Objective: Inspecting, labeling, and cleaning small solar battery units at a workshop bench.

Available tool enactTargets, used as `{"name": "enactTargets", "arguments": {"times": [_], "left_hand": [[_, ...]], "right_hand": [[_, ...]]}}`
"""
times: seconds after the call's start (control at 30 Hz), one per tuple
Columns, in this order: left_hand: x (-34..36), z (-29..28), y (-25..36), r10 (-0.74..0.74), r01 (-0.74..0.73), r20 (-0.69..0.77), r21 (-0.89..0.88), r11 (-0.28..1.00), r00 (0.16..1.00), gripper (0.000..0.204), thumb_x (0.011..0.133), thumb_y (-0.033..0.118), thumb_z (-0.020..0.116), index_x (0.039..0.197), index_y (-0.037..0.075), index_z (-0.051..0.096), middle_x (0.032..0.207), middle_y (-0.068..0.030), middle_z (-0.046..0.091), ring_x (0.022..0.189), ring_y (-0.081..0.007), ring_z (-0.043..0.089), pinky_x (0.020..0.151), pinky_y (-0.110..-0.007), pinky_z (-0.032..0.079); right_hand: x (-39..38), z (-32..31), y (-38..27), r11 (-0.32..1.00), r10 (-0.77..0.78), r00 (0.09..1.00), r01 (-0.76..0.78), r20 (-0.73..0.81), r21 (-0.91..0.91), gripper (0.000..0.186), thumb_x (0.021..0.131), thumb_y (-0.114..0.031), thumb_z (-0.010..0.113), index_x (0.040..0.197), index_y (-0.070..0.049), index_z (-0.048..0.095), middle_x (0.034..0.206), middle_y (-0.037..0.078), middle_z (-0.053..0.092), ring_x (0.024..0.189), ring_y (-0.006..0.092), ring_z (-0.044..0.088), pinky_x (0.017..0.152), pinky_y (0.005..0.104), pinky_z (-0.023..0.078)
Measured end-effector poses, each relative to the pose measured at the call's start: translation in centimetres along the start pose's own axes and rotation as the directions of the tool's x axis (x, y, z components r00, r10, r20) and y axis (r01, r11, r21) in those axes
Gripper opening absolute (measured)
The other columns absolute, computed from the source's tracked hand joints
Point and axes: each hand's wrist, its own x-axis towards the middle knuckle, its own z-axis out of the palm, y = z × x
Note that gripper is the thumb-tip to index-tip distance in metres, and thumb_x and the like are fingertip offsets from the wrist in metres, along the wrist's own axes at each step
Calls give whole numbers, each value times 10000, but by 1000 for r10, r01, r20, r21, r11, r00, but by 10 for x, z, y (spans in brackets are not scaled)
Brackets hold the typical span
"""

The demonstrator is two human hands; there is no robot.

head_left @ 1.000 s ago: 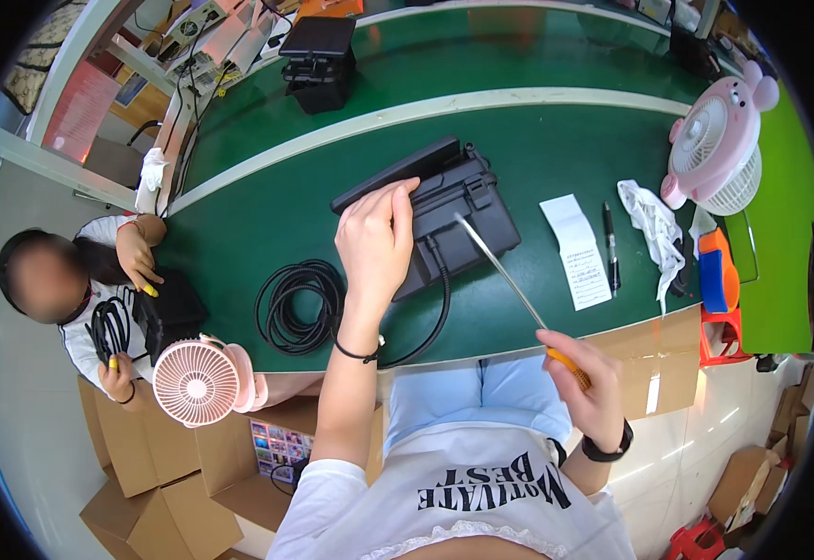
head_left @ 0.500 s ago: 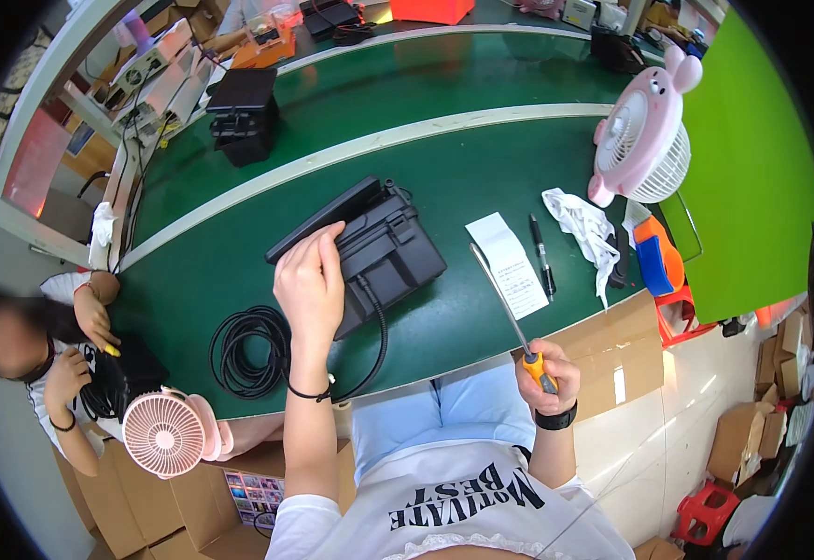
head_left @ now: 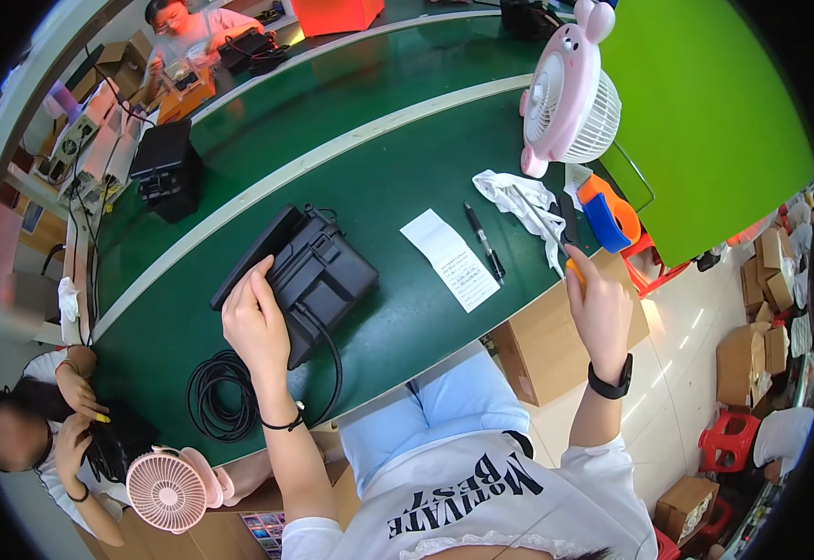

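My left hand (head_left: 256, 327) grips the near left part of a black plastic case (head_left: 332, 273) with a raised lid panel and corrugated hose. Beside it lies a coil of black cable (head_left: 217, 401). My right hand (head_left: 598, 308) is closed round the yellow handle of a screwdriver (head_left: 547, 226), its long shaft pointing away from me over a crumpled white cloth (head_left: 498, 192); whether it touches the cloth I cannot tell. A printed paper slip (head_left: 449, 261) and a black pen (head_left: 482, 239) lie between my hands.
A pink animal fan (head_left: 556, 103), orange-and-blue object (head_left: 610, 217) and green board (head_left: 706, 140) are rightward. A pink clip fan (head_left: 166, 495) and co-worker (head_left: 29, 429) are leftward. Another person (head_left: 188, 42) works behind the green bench (head_left: 351, 163), near another black case (head_left: 160, 168). Cardboard boxes surround the bench.
My right hand has swung forward and rightward, taking the screwdriver from over the case to over the cloth. My left hand stays on the case. The view has shifted, showing the far co-worker.
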Motion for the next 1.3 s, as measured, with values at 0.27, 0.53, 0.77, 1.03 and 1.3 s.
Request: {"name": "enactTargets", "arguments": {"times": [0.27, 0.53, 0.77, 1.03, 1.3], "left_hand": [[5, 3, -1, -45, 45, 25, -3, 999, 999, 343, 1040, 174, 432, 1040, 28, 743, 1022, -144, 736, 955, -319, 695, 875, -390, 523], [-1, -2, 31, 302, -283, -138, 140, 949, 943, 224, 915, 40, 624, 1123, 57, 708, 1088, -96, 696, 1015, -287, 650, 908, -402, 504], [-29, 72, 110, 193, 49, 292, -656, 753, 937, 313, 918, 16, 600, 1225, 55, 646, 1140, -150, 657, 988, -260, 675, 816, -345, 554], [-11, 208, 139, 210, -113, 276, -329, 938, 938, 370, 889, 227, 661, 1230, 84, 639, 1273, -177, 552, 1166, -367, 499, 999, -437, 420], [1, 181, 154, 34, 462, 537, -755, 465, 843, 224, 934, 226, 689, 1028, 26, 653, 1077, -74, 641, 949, -184, 638, 807, -322, 510]], "right_hand": [[38, 15, 7, 924, -231, 969, 247, 88, -291, 215, 862, -121, 650, 1067, -152, 706, 700, 78, 644, 592, 265, 665, 499, 361, 500], [4, 3, 24, 991, -125, 988, 121, 86, 51, 246, 898, -154, 655, 1141, -153, 696, 750, 107, 669, 655, 318, 660, 552, 413, 501], [-17, -14, 36, 872, -10, 991, -59, 137, 486, 271, 924, -88, 652, 1191, -82, 696, 891, 167, 715, 685, 242, 686, 634, 313, 520], [-37, 1, 51, 838, 118, 984, -172, 135, 519, 263, 948, -100, 639, 1203, -58, 688, 832, 100, 695, 655, 129, 619, 622, 253, 486], [-55, 8, 62, 242, 129, 895, -446, 427, 862, 326, 987, -98, 586, 1304, -27, 622, 843, 36, 640, 585, 58, 529, 546, 198, 429]]}}
